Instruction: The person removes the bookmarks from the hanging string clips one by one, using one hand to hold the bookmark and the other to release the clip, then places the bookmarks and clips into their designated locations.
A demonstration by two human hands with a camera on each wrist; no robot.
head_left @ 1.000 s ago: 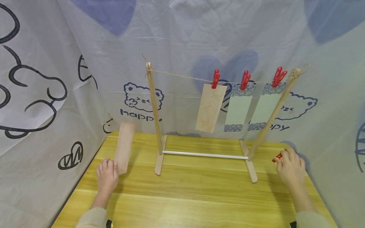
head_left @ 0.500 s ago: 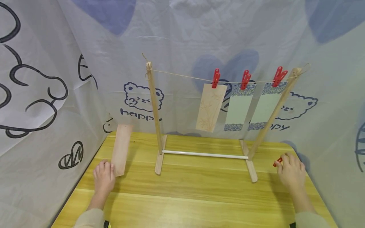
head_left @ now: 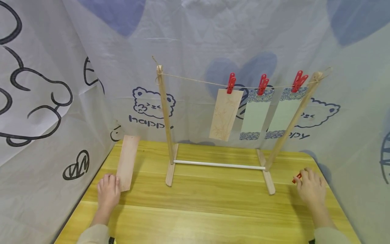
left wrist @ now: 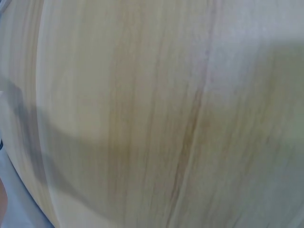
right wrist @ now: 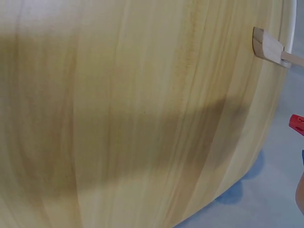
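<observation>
At the left of the head view my left hand (head_left: 108, 191) pinches the lower end of a plain pinkish paper strip (head_left: 128, 162), which stands up slanted above the table. My right hand (head_left: 312, 188), at the far right, holds a small red clothespin (head_left: 297, 177) between thumb and fingers. Part of that clothespin (right wrist: 297, 122) shows at the right edge of the right wrist view. Between the hands, a beige bamboo-print card (head_left: 226, 115) and two pale cards with blue patterned ends (head_left: 255, 115) hang from a string (head_left: 195, 80), each by a red clothespin (head_left: 231, 83).
The string is tied between two wooden posts (head_left: 165, 115) on flat feet (head_left: 269, 183), joined low down by a white rod (head_left: 219, 165). This stand is at the back of the wooden table (head_left: 195, 210). Printed white cloth (head_left: 189, 40) encloses the back and sides.
My left hand has drawn slightly left and toward me with the paper strip. The right hand has lowered slightly, still holding the clothespin. The hanging cards keep their places.
</observation>
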